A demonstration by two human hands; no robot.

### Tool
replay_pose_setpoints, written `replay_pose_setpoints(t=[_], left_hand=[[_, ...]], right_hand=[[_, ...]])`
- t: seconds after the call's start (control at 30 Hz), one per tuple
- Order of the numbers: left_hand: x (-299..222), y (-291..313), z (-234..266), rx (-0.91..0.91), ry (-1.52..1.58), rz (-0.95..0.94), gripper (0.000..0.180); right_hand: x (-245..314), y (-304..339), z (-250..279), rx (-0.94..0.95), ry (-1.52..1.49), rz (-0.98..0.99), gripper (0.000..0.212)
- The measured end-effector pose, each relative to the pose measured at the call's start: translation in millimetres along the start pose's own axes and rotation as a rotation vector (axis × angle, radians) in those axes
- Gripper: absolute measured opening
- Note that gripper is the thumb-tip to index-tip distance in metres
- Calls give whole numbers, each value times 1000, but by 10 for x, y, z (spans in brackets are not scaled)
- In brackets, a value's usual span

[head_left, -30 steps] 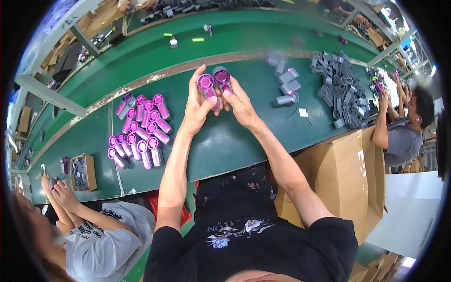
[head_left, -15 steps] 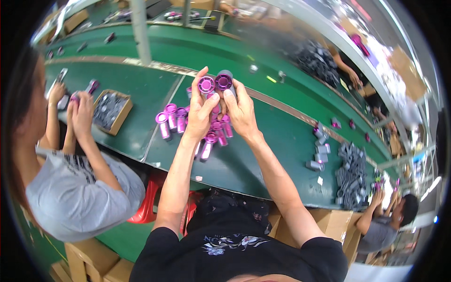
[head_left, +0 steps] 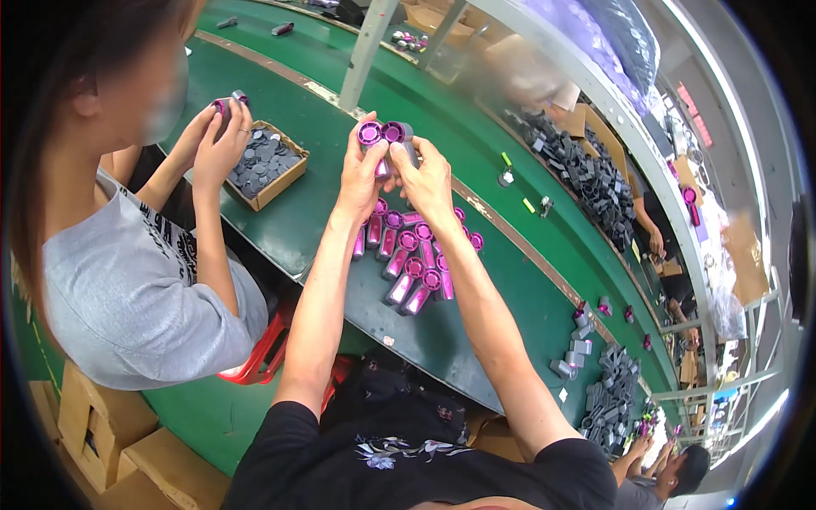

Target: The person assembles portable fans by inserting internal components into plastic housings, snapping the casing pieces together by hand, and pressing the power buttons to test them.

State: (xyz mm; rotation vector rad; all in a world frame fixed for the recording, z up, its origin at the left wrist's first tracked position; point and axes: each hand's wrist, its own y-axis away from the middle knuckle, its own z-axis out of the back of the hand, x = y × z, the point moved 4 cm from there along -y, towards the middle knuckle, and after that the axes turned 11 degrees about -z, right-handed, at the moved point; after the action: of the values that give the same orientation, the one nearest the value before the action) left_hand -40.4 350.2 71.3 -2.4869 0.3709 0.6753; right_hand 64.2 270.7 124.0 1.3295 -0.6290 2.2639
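Observation:
Both my hands are raised above the bench, close together. In my left hand (head_left: 359,180) is a small pink handheld fan (head_left: 370,133), its round spoked head facing up and the thumb against its body. My right hand (head_left: 427,180) grips a grey fan part (head_left: 405,144) with a dark magenta round head, side by side with the pink one; the heads touch or nearly touch. The fingers hide the lower ends of both. Under my wrists, a cluster of pink fans (head_left: 415,263) with shiny handles lies on the green bench (head_left: 374,313).
A co-worker at my left holds a similar piece (head_left: 225,108) beside a carton of grey discs (head_left: 270,161). Grey housings (head_left: 610,395) are heaped at the right. Beyond the bench edge runs a green conveyor belt (head_left: 501,191). A metal post (head_left: 367,55) rises at the back.
The view has turned, so the co-worker and disc carton appear nearer the middle and the pink cluster lies further right. My hands still hold both pieces, with the heads now closer together.

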Motion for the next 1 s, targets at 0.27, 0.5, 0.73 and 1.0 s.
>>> replay_pose_setpoints(t=[0.27,0.5,0.73,1.0], left_hand=[[38,-28,18,-230,183,80,58],[168,-4,150,-109,129,80,56],[280,-7,170,-129,39,124,58],[311,8,158,-97,48,149,52]], right_hand=[[-92,-161,-136,-69,156,162,52],[6,-150,-109,60,-41,-29,46],[-142,-196,-28,48,-109,-126,42],[-370,-220,-5,21,-207,-198,41]])
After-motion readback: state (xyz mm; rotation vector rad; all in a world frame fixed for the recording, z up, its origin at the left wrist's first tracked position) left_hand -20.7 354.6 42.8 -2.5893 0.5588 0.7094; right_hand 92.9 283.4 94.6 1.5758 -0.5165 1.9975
